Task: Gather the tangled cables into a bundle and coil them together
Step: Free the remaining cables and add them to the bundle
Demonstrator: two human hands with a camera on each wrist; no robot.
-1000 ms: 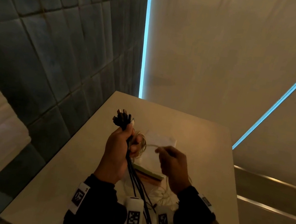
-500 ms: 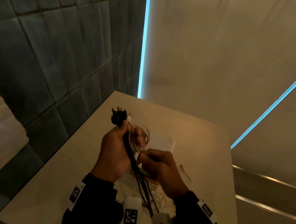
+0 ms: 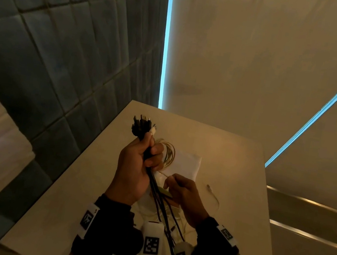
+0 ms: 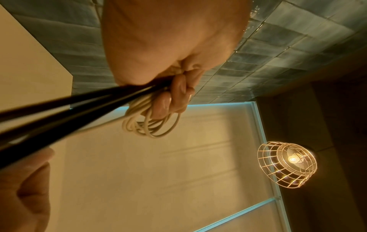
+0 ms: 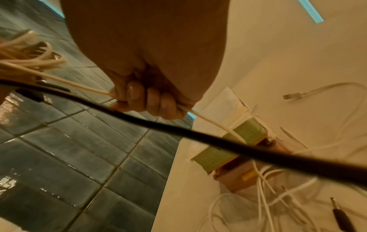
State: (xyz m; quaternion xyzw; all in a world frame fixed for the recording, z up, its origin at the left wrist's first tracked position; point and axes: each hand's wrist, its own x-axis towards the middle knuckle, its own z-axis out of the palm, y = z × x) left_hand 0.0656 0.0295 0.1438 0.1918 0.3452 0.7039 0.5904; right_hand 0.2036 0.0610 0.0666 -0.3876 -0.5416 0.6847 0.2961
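Observation:
My left hand (image 3: 135, 166) is raised above the table and grips a bundle of black cables (image 3: 158, 196), their plugs (image 3: 141, 125) sticking up out of the fist. The same hand holds small loops of white cable (image 3: 169, 152) (image 4: 151, 124) against the bundle. My right hand (image 3: 183, 193) sits just below and to the right, its fingers curled around a single white cable strand (image 5: 210, 124) that runs up to the loops. The black cables (image 5: 178, 133) trail down past my wrists toward the table's near edge.
On the beige table (image 3: 235, 160) lie a white pouch (image 3: 186, 163), a green and brown box (image 5: 234, 150), loose white cables (image 5: 264, 196), a white USB lead (image 3: 214, 196) (image 5: 309, 92) and a black jack plug (image 5: 341, 215). A dark tiled wall (image 3: 62, 66) stands left. A caged lamp (image 4: 288, 163) hangs overhead.
My right hand dropped from beside the white loops to below them, drawing the white strand down. The left hand stayed raised with the bundle, and the loops look fuller.

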